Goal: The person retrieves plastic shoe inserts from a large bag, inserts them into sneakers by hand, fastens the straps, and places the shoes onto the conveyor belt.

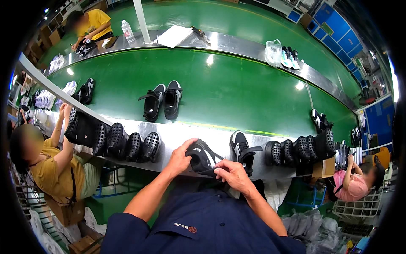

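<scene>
Black-and-white shoe (203,158): raised over the near edge of the metal bench (179,132), tilted, between the two hands.
Left hand (179,158): grasping the shoe by its left end.
Right hand (232,173): thumb and fingers pinched together at the shoe's lower right edge; the exact part gripped is too small to tell.
Strapped shoe (241,148): standing on the bench just right of the held shoe, its strap sticking out rightward.
Pair of dark shoes (170,101): beyond the held shoe and slightly left, side by side.
Black perforated forms: two groups on the bench, one left (115,139) and one right (301,149) of the held shoe.
Co-workers: one in mustard (53,173) well left of the held shoe, one in pink (349,186) well right.
Bottle (127,31): far beyond the held shoe, leftward.
</scene>
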